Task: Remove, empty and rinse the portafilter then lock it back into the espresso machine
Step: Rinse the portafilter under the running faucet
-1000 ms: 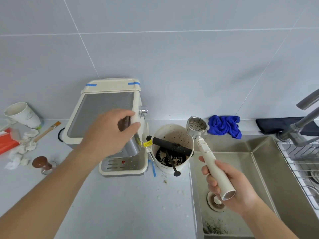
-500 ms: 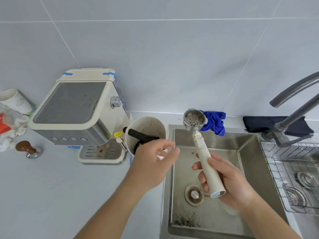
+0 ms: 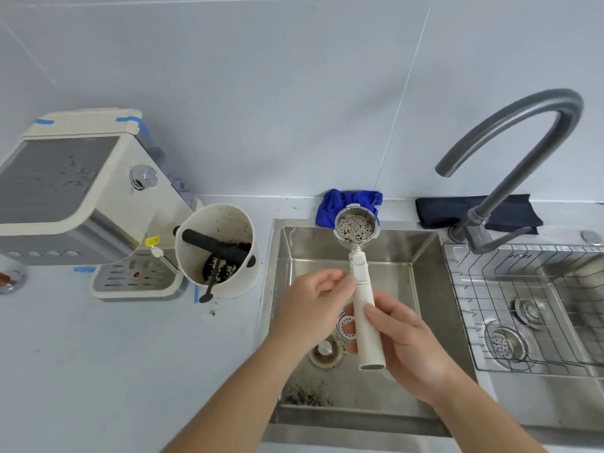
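Sink [image 3: 425,322]: steel basin, front right of the counter, dark grounds scattered near its front edge and around the drain [image 3: 325,353]. A wire rack sits in the adjoining basin to the right.

Espresso machine [image 3: 81,204]: cream body at the left, group head vacant, so the portafilter is already off it.

Faucet [image 3: 510,152]: grey gooseneck behind the right side of the sink, spout aimed down, no water visible.

Knock box [image 3: 217,250]: white tub just beside the machine, black bar across it, spent coffee inside.

Portafilter [image 3: 362,289]: held over the sink, basket up and away from the body, handle toward the person. Loose specks still cling inside the basket.

Right hand [image 3: 403,351]: fingers and thumb wrapped round the lower handle, carrying the full weight.

Left hand [image 3: 313,299]: fingers loosely curled, tips at the upper handle near the neck; whether they actually pinch it, cannot tell.

Step in hand, by my reading: emptying looks done, rinse pending. Next move calls for bringing the basket under the spout and starting the water, which needs one hand free for the faucet lever.
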A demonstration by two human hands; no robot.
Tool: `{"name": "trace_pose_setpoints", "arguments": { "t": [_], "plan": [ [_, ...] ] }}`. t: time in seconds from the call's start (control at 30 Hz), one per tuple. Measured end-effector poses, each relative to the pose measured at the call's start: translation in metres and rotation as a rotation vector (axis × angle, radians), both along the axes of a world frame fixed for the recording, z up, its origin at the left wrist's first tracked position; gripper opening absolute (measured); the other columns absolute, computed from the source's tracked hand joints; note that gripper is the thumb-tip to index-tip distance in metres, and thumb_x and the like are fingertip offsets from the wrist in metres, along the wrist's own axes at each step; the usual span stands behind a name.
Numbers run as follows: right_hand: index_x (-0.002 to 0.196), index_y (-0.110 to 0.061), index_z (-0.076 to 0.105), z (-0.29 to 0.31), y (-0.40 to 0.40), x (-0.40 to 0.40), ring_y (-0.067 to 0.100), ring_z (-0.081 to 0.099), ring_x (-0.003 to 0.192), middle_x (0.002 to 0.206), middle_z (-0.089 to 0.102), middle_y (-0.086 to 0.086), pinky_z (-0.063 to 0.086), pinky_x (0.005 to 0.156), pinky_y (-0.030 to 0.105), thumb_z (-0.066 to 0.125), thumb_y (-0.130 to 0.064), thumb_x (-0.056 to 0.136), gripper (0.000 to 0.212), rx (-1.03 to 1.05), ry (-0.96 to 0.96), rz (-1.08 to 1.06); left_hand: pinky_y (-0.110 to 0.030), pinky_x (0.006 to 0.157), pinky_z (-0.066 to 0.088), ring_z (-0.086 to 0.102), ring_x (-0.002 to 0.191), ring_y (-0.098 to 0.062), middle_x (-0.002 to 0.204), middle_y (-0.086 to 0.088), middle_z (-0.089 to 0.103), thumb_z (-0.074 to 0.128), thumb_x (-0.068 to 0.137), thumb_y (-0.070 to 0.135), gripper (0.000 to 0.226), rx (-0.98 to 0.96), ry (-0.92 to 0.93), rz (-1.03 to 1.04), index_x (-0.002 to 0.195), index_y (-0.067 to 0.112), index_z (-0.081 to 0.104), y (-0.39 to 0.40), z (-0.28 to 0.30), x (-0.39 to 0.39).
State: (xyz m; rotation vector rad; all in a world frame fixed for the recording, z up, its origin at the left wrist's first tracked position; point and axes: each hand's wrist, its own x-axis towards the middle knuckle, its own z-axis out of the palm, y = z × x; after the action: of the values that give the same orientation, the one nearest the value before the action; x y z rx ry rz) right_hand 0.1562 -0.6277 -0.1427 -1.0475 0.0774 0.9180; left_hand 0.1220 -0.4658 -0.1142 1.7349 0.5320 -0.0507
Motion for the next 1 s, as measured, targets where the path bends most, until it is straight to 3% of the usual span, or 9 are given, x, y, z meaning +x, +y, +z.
{"name": "trace_pose_setpoints", "arguments": {
  "t": [0.13, 0.3, 0.4, 0.53, 0.63, 0.73, 0.87, 1.0],
  "plan": [
    [0.127, -0.006, 0.064, -0.007, -0.008, 0.004, 0.031, 0.070, 0.086, 0.109, 0.070, 0.016, 0.060, 0.070, 0.042, 0.065, -0.016, 0.086, 0.042, -0.021, -0.010, -0.010, 0.001, 0.058, 0.040, 0.064, 0.081, 0.013, 0.087, 0.029, 0.071, 0.062, 0.080, 0.045, 0.025, -0.050, 0.012, 0.021, 0.097, 0.031, 0.073, -0.017, -0.008, 0.015],
    [0.126, -0.005, 0.058, -0.016, -0.017, 0.011, 0.031, 0.072, 0.082, 0.101, 0.074, 0.013, 0.061, 0.071, 0.042, 0.064, -0.013, 0.085, 0.043, -0.035, -0.009, -0.021, -0.019, 0.063, 0.056, 0.069, 0.070, 0.000, 0.078, 0.016, 0.074, 0.064, 0.081, 0.032, 0.015, -0.081, 0.074, 0.050, 0.089, 0.024, 0.074, -0.031, -0.018, 0.033],
    [0.124, -0.008, 0.059, -0.020, -0.024, 0.017, 0.028, 0.072, 0.082, 0.099, 0.075, 0.011, 0.060, 0.074, 0.042, 0.063, -0.011, 0.089, 0.036, -0.078, -0.026, -0.024, -0.009, 0.051, 0.046, 0.066, 0.062, 0.004, 0.071, 0.014, 0.074, 0.066, 0.084, 0.018, 0.010, -0.150, 0.082, 0.089, 0.087, 0.016, 0.075, -0.040, -0.024, 0.041],
    [0.122, -0.008, 0.063, -0.027, -0.034, 0.026, 0.016, 0.070, 0.083, 0.103, 0.071, 0.016, 0.055, 0.066, 0.026, 0.058, -0.001, 0.097, 0.027, -0.193, -0.125, -0.041, -0.007, 0.056, 0.045, 0.064, 0.064, 0.004, 0.069, 0.011, 0.073, 0.067, 0.084, 0.015, 0.009, -0.178, 0.099, 0.116, 0.087, 0.012, 0.075, -0.050, -0.032, 0.051],
    [0.121, -0.006, 0.064, -0.032, -0.046, 0.037, 0.018, 0.071, 0.083, 0.102, 0.073, 0.016, 0.057, 0.064, 0.028, 0.058, 0.002, 0.096, 0.027, -0.236, -0.164, -0.091, -0.008, 0.060, 0.046, 0.065, 0.066, 0.002, 0.072, 0.010, 0.074, 0.068, 0.084, 0.016, 0.007, -0.199, 0.113, 0.109, 0.083, 0.017, 0.076, -0.054, -0.037, 0.058],
    [0.115, -0.012, 0.067, -0.038, -0.067, 0.052, 0.015, 0.071, 0.076, 0.088, 0.075, 0.004, 0.060, 0.062, 0.029, 0.059, 0.002, 0.095, 0.026, -0.300, -0.186, -0.203, -0.007, 0.058, 0.045, 0.064, 0.066, 0.006, 0.074, 0.014, 0.074, 0.069, 0.083, 0.018, 0.009, -0.208, 0.127, 0.123, 0.081, 0.024, 0.075, -0.058, -0.040, 0.067],
    [0.107, -0.017, 0.070, -0.048, -0.095, 0.076, 0.020, 0.070, 0.076, 0.090, 0.073, 0.010, 0.062, 0.068, 0.035, 0.059, 0.000, 0.096, 0.023, -0.399, -0.196, -0.370, -0.004, 0.055, 0.043, 0.061, 0.061, 0.010, 0.069, 0.018, 0.072, 0.068, 0.084, 0.017, 0.017, -0.196, 0.137, 0.126, 0.074, 0.029, 0.075, -0.060, -0.043, 0.078],
    [0.109, -0.016, 0.071, -0.061, -0.122, 0.105, 0.015, 0.072, 0.074, 0.081, 0.076, -0.001, 0.062, 0.066, 0.028, 0.061, -0.007, 0.098, 0.018, -0.442, -0.173, -0.512, -0.006, 0.057, 0.044, 0.063, 0.064, 0.008, 0.072, 0.017, 0.073, 0.067, 0.085, 0.015, 0.017, -0.200, 0.153, 0.098, 0.077, 0.028, 0.074, -0.062, -0.049, 0.089]
  ]
}}
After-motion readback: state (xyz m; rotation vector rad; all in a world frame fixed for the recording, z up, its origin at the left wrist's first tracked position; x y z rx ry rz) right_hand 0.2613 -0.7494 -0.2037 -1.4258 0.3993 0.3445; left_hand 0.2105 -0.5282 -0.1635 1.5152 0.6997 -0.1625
